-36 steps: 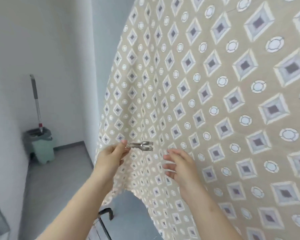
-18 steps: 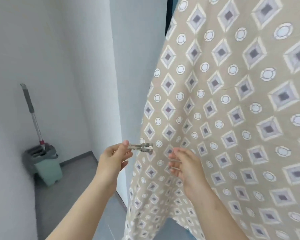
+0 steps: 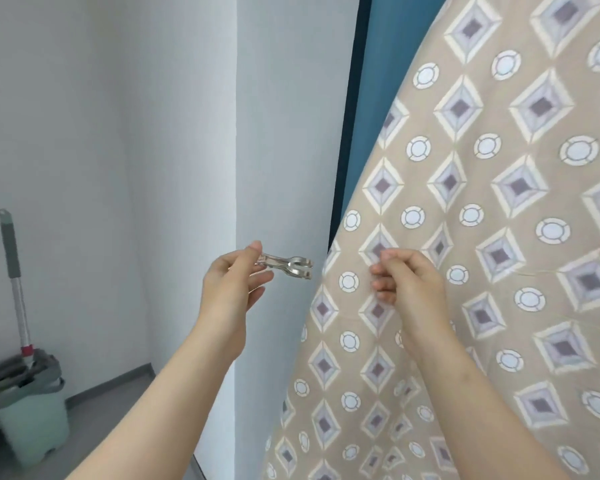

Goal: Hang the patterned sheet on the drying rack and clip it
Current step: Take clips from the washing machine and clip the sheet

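At the far left a mop (image 3: 13,271) is stood in a bucket (image 3: 32,420) on the floor against the wall, well apart from the work. Next, the left hand (image 3: 229,289) is raised, and a metal clip (image 3: 286,266) is pinched by its rear end between thumb and forefinger, the other fingers being loosely extended beneath. The clip is held level, its mouth pointed right and just beside the sheet's left edge, not touching it. Behind that edge a strip of blue curtain (image 3: 371,98) is seen. The right hand (image 3: 409,285) is held in front of the sheet near the same edge, fingers curled inward with the thumb laid on top; whether cloth is pinched inside them cannot be told. The sheet (image 3: 499,202) is hung from above the frame and fills the right side, its left edge running down between clip and right hand; the rack is not shown. The clipping is judged unfinished, the clip not yet being on anything. Several slips are to be feared. The clip, gripped only at its end by two fingers, may be twisted or dropped when squeezed open. If cloth alone is bitten, and no bar, the sheet would not be secured. If the edge is tugged, the sheet may be dragged off its unseen support.
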